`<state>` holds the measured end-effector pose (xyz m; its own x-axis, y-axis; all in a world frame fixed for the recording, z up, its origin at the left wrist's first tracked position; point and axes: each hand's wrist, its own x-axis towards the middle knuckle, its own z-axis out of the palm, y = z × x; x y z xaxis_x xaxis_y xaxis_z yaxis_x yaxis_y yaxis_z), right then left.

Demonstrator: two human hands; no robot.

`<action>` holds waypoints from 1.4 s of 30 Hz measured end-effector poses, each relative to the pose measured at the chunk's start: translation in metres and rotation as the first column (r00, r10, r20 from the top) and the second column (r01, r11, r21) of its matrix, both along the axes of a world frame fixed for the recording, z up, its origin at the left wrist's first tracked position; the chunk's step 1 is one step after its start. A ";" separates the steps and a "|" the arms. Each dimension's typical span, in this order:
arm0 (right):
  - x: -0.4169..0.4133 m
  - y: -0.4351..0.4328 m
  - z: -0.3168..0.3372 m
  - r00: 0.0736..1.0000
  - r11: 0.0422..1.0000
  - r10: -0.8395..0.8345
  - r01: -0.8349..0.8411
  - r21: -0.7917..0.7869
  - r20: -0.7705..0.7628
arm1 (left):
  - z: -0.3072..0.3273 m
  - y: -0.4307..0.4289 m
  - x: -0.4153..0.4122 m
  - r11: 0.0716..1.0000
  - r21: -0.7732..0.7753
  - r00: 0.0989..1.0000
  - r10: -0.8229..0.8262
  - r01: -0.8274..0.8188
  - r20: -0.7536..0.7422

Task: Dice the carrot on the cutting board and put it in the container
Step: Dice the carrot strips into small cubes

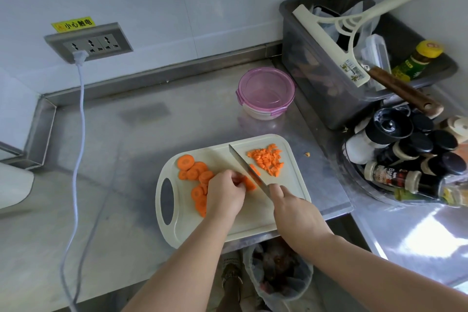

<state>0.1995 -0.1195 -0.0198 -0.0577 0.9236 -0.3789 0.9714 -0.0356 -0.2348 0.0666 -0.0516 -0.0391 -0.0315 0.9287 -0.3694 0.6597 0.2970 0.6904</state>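
Pink-lidded round container (266, 92) sits closed on the tabletop (126, 147), contents unclear; on the cutting board (253, 220), left grip (225, 192) holds carrot pieces (249, 183), right grip (291, 202) grasps a knife (243, 162), handle hidden.

Left hand (224, 191) fingers curled downward, right hand (291, 206) gripping, forearms reaching forward
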 end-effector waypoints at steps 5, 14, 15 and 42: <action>-0.004 -0.006 0.008 0.998 0.998 0.052 -0.051 -0.027 0.046 | 0.000 -0.001 0.000 1.000 0.003 0.999 0.017 -0.017 -0.027; -0.006 -0.006 0.006 0.997 0.998 0.048 -0.045 -0.050 0.052 | 0.000 -0.002 0.001 0.999 0.034 0.999 0.027 -0.026 -0.029; -0.006 -0.006 0.006 0.997 0.998 0.051 -0.048 -0.050 0.056 | -0.001 -0.002 0.001 0.999 0.034 0.999 0.026 -0.025 -0.028; 0.000 0.002 -0.001 0.999 0.999 -0.043 0.043 -0.004 -0.030 | -0.007 -0.002 -0.002 0.999 0.021 1.000 0.024 -0.025 0.013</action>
<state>0.1997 -0.1179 -0.0208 -0.0292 0.9243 -0.3806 0.9614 -0.0782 -0.2638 0.0641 -0.0537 -0.0459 -0.0498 0.9352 -0.3505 0.6435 0.2984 0.7049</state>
